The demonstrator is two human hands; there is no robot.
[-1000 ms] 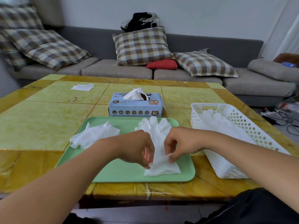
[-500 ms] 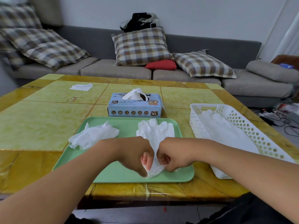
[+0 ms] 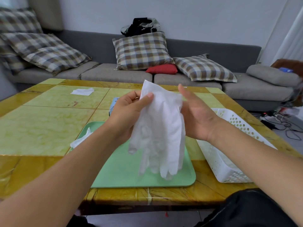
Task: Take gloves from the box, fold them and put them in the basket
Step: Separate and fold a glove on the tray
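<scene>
A thin white glove [image 3: 161,128] hangs in the air above the green tray [image 3: 124,174], cuff up and fingers pointing down. My left hand [image 3: 127,112] pinches its cuff between thumb and fingers. My right hand [image 3: 195,117] is beside the glove on its right, fingers spread, palm against the glove's edge. The blue glove box [image 3: 113,104] is mostly hidden behind my left hand. The white perforated basket [image 3: 229,161] stands at the right of the tray. Another crumpled white glove [image 3: 80,140] lies on the tray's left, partly hidden by my left forearm.
A white sheet [image 3: 82,91] lies far left on the yellow-green table [image 3: 41,125]. Behind the table is a grey sofa [image 3: 114,76] with plaid cushions. Cables [image 3: 285,123] lie on the floor at the right.
The glove lay flat on the tray with both hands gripping its cuff end. Both hands have since risen, lifting the glove off the tray so it hangs upright; the right hand has opened.
</scene>
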